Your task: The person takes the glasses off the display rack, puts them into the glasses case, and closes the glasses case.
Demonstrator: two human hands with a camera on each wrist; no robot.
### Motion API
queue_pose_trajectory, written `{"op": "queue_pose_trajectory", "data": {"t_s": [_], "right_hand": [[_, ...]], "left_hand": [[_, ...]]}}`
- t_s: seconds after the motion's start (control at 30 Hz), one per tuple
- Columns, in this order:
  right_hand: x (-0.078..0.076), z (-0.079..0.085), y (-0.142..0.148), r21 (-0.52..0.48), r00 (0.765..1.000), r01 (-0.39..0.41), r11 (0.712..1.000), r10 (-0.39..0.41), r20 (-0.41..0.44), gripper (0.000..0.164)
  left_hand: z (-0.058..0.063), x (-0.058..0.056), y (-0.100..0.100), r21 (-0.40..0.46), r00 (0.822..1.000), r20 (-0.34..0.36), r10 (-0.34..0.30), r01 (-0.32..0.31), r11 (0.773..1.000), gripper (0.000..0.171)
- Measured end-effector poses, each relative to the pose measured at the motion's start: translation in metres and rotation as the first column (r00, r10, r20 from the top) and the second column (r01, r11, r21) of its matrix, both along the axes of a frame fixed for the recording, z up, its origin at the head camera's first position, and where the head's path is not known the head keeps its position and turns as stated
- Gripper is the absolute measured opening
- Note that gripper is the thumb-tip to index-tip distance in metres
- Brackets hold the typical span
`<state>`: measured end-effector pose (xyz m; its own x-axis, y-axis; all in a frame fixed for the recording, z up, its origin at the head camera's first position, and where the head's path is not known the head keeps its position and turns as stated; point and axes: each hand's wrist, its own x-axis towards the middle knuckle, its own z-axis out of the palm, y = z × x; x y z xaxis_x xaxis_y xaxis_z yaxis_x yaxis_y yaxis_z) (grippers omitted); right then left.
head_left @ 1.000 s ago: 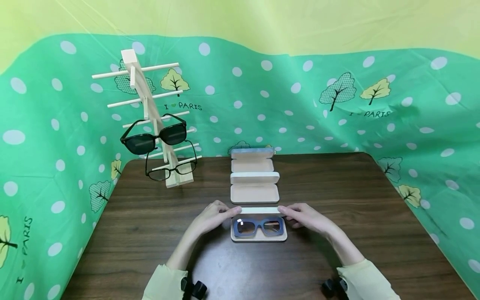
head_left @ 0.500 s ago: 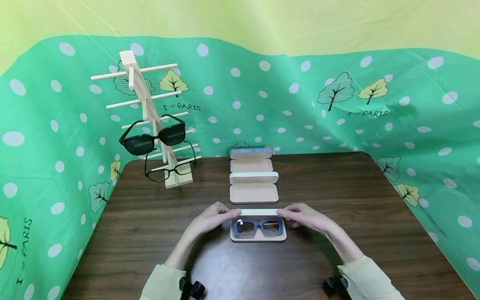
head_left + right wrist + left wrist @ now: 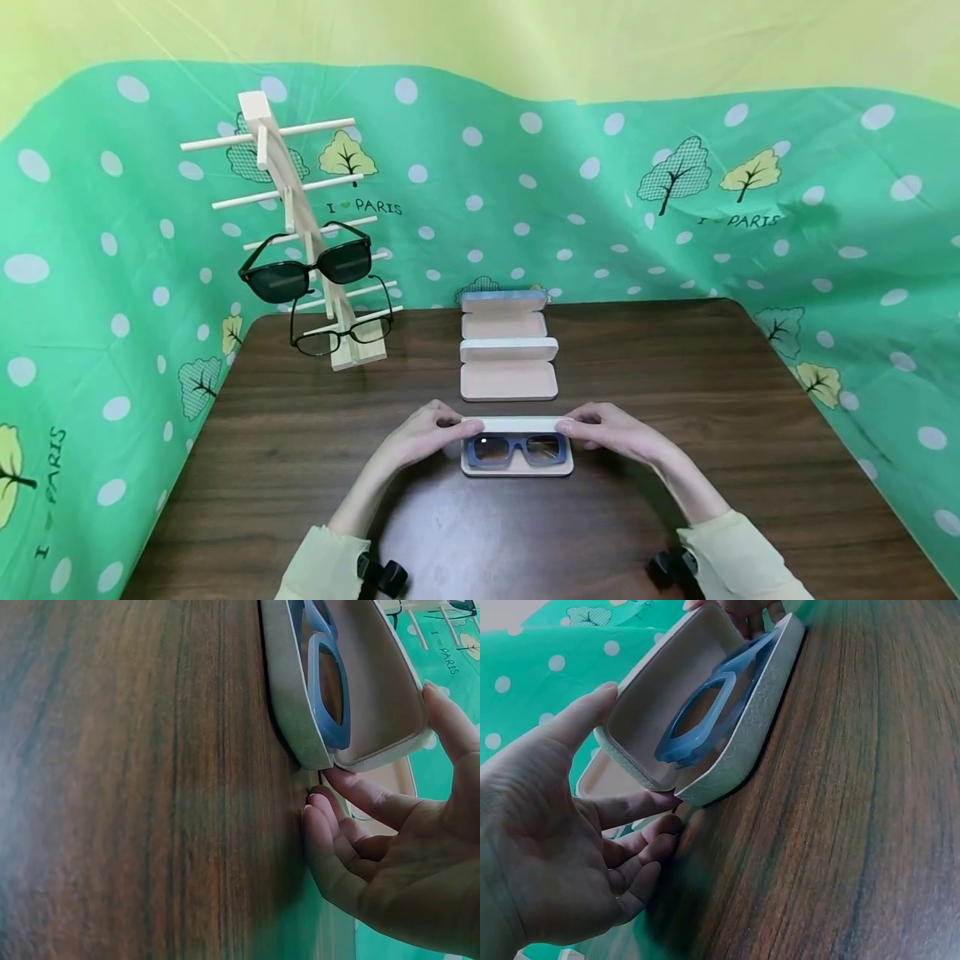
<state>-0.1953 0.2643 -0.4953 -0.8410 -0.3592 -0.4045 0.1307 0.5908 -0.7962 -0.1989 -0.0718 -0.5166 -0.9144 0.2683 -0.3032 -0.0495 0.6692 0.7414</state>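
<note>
A light glasses case [image 3: 517, 469] lies half open on the table, its hinge side away from me. Inside rest blue-framed sunglasses [image 3: 516, 451], their upper edge covered by the tilted lid [image 3: 517, 424] in the head view. At the lid's left end my left hand [image 3: 426, 434] holds it, thumb on the rim and index finger low by the hinge, as the left wrist view shows. My right hand [image 3: 611, 431] grips the right end the same way; in the right wrist view its thumb [image 3: 450, 720] touches the lid's rim.
Two more open cases stand behind, a white one [image 3: 509, 381] and a blue-lidded one [image 3: 504, 325]. At the back left, a wooden rack [image 3: 288, 179] with pegs carries black sunglasses [image 3: 303, 271] and black-rimmed glasses [image 3: 343, 337]. A green patterned cloth [image 3: 585, 208] hangs behind the table.
Both hands have tipped the lid toward me, so it hangs lower over the blue sunglasses and shows more of its outside. The head view has shifted slightly.
</note>
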Motion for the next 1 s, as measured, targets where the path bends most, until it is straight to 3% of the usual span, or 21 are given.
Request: {"op": "queue_pose_trajectory", "data": {"t_s": [0.3,0.5,1.0], "right_hand": [[0.0014,-0.0023,0.0001,0.004,1.0,0.017,1.0,-0.017,-0.024,0.06],[0.0014,-0.0051,0.0021,0.049,0.996,0.014,0.999,-0.01,-0.088,0.053],[0.0035,-0.0084,0.0045,0.066,0.98,-0.018,0.998,0.03,-0.197,0.042]], "left_hand": [[0.0001,0.0013,-0.0014,0.014,1.0,-0.026,-0.012,0.012,1.0,0.057],[-0.0003,0.0041,-0.0012,0.027,0.999,-0.036,-0.007,0.008,1.0,0.051],[-0.0005,0.0082,-0.0016,0.015,0.998,-0.06,-0.01,0.011,1.0,0.058]]}}
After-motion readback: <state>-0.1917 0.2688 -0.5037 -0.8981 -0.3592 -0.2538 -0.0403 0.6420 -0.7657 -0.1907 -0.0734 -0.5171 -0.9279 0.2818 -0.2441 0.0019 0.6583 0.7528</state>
